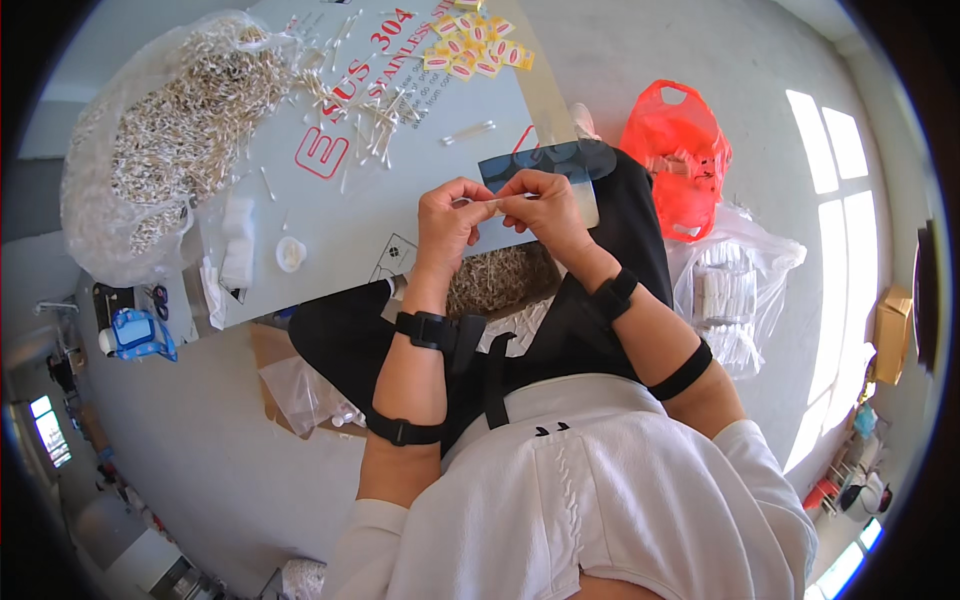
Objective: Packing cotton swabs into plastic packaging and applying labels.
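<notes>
Over the table's near edge, my left hand [450, 215] and my right hand [545, 208] meet fingertip to fingertip. Both are closed in a pinch on a small whitish thing, mostly hidden by the fingers; its kind I cannot make out. Just beyond my right hand lies a dark, glossy flat sheet [562, 162]. A short bundle of cotton swabs [468, 132] lies farther in, with loose cotton swabs [378, 130] to its left. Below my wrists, a box full of cotton swabs [500, 282] sits by my lap.
A big clear bag of cotton swabs [190, 140] covers the table's left. Small yellow-and-white packets [478, 45] lie at the far side. A white round lid or dish [290, 254] stands near the left edge. Right, on the floor, are a red bag [680, 150] and a clear bag of packs [728, 285].
</notes>
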Available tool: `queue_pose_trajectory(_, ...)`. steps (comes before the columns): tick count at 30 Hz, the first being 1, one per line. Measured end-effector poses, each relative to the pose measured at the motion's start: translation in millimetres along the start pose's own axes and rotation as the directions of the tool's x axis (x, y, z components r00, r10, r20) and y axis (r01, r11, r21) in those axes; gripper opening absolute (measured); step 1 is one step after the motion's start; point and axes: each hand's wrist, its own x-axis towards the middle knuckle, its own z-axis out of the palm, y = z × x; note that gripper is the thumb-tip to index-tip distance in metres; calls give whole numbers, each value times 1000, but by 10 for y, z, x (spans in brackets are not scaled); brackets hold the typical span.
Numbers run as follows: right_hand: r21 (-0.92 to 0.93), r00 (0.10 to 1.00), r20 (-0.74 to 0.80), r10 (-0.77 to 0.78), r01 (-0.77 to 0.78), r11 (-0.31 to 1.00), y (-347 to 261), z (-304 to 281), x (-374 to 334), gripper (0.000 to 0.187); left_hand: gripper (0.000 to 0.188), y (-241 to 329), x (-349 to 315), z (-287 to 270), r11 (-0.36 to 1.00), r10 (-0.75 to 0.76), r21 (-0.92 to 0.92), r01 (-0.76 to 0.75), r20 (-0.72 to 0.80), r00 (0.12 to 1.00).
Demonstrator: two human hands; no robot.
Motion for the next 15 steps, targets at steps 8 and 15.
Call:
queue_pose_trajectory(8,214,987,96,-126,104,971,117,-116,-77,15,8,-109,-135,-14,967,251,31,-252,9,968)
queue_pose_trajectory(15,186,990,36,-138,129,974,83,-26,-104,13,10,-140,-171,20,945,293,170,-280,-56,954)
